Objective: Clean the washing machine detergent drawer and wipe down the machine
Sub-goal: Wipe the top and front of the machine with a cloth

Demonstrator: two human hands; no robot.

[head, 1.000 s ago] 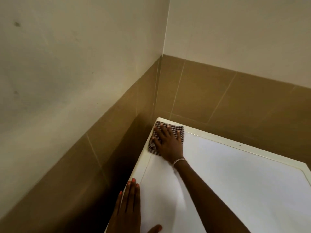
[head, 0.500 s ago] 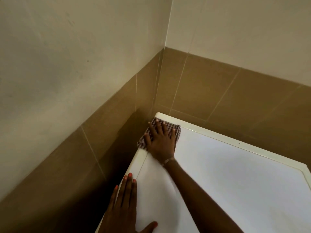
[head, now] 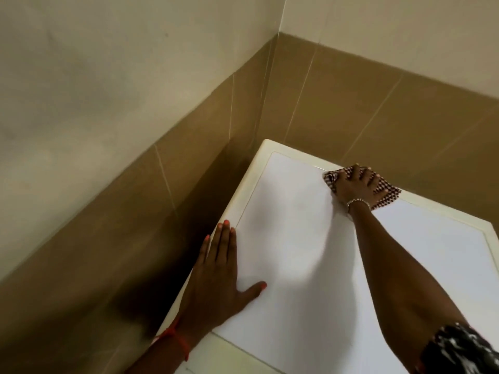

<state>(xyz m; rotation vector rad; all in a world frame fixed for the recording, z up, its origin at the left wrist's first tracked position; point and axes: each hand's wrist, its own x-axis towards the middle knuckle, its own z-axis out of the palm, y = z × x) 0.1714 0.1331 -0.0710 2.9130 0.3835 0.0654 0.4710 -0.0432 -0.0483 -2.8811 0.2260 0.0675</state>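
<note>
Pressing on a small dark-and-white checked cloth (head: pixel 389 195), the right hand (head: pixel 355 186) lies at the far edge of the white, flat-topped washing machine (head: pixel 297 252), about midway along that edge. Its fingers (head: pixel 376 182) are spread and nearly straight, flat on the fabric; they bear down on the cloth without gripping it. The cloth sits across the raised cream plastic rim (head: pixel 244 195) and the white panel inside it, with crumpled corners showing to either side of the hand. A thin silver bead bracelet (head: pixel 357 202) circles the right wrist, and a black-and-white patterned sleeve (head: pixel 459 349) shows at the lower right of the view. The left hand (head: pixel 218 276) rests palm down on the left edge of the machine top, toward its near end. Its fingers (head: pixel 224 238) are straight and held together along the rim, pointing at the far left corner; the thumb is spread out onto the white panel. It holds nothing. A red thread (head: pixel 179 340) is tied at the left wrist. The machine stands in a room corner, its far left corner close to where two walls meet. Tan rectangular ceramic tiles (head: pixel 351 103) cover the lower walls, with cream painted wall (head: pixel 108 76) above. A shadowed gap runs between the left edge and the tiles.
</note>
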